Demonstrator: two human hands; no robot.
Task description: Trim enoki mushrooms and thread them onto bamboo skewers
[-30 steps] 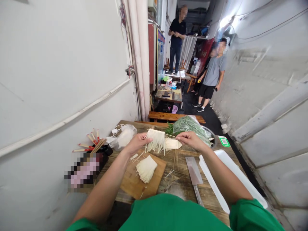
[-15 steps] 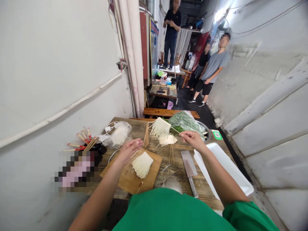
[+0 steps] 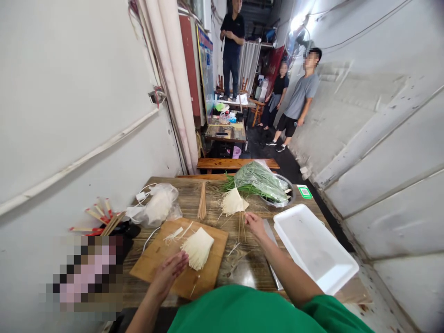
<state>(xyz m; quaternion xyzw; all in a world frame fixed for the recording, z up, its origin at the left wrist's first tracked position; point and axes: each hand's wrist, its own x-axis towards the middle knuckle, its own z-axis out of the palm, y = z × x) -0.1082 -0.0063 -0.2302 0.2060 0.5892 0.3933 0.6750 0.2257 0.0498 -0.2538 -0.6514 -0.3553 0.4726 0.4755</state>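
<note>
My left hand (image 3: 169, 275) is open, fingers stretched out, at the edge of a fan-shaped cluster of enoki mushrooms (image 3: 198, 247). That cluster lies on a wooden cutting board (image 3: 217, 249), with a few loose enoki strands (image 3: 173, 236) beside it. My right hand (image 3: 255, 225) is pinched at the ends of several bamboo skewers (image 3: 241, 229), which stick out from a small pile of skewered enoki mushrooms (image 3: 234, 201) on the table. The grip itself is small and partly hidden. Beneath my right forearm lies a cleaver (image 3: 268, 230), partly covered.
Bare bamboo sticks (image 3: 201, 201) lie beyond the board, near a plastic bag (image 3: 157, 206). Bagged green vegetables (image 3: 258, 180) rest in a metal bowl at the back. A white tray (image 3: 312, 245) stands at right. Several people are farther off, one standing on a table (image 3: 225, 133).
My right hand has brought the skewered enoki down onto the pile. My left hand has moved down and back, beside the cluster on the board. The camera view has shifted.
</note>
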